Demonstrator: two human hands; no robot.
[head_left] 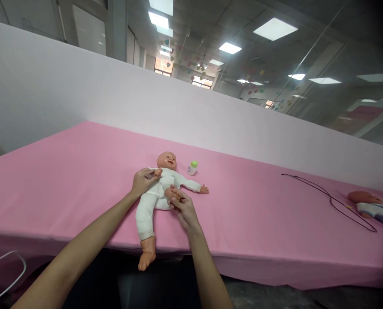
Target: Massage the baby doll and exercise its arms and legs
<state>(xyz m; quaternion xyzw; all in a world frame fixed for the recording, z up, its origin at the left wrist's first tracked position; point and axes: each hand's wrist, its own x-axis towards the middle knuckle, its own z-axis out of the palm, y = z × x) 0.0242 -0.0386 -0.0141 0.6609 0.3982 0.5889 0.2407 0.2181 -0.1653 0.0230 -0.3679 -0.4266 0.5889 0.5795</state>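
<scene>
A baby doll (pixel 148 210) in white clothes lies face up on the pink-covered table (pixel 243 206), its head toward the wall. One bare leg hangs at the table's front edge; the other is bent up over its belly. My left hand (pixel 142 182) is closed on the doll's arm, beside its chest. Fingers of my right hand (pixel 185 209) wrap round the foot of the bent leg. The doll's other arm stretches out to the right, its palm free. Just right of the doll's head stands a small bottle (pixel 192 168) with a green cap.
A dark thin cord (pixel 330 197) lies looped at the right, near a second doll (pixel 365 198) at the table's right end. A white wall (pixel 191 116) borders the far side. A white cable (pixel 24 262) hangs at lower left.
</scene>
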